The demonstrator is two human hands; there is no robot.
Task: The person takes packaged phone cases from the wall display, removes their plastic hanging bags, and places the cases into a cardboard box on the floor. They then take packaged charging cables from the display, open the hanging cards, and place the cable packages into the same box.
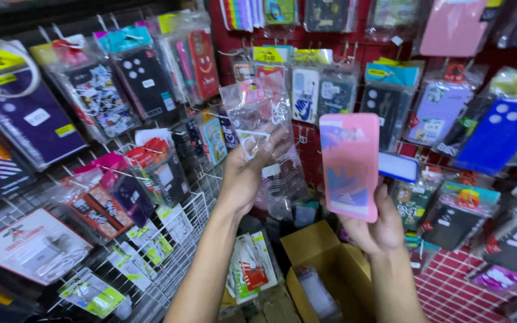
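The right hand (375, 230) holds a pink phone case (349, 164) upright, its grip clamped on the lower edge — the left hand (248, 170), fingers closed, pinches a clear plastic sleeve (257, 110) just beside it, above an open cardboard box (321, 263).

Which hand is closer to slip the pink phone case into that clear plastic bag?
The right hand, probably: it already grips the pink rectangular phone case, while the left hand holds up the clear plastic bag beside it.

Hanging phone cases (145, 84) crowding all sides
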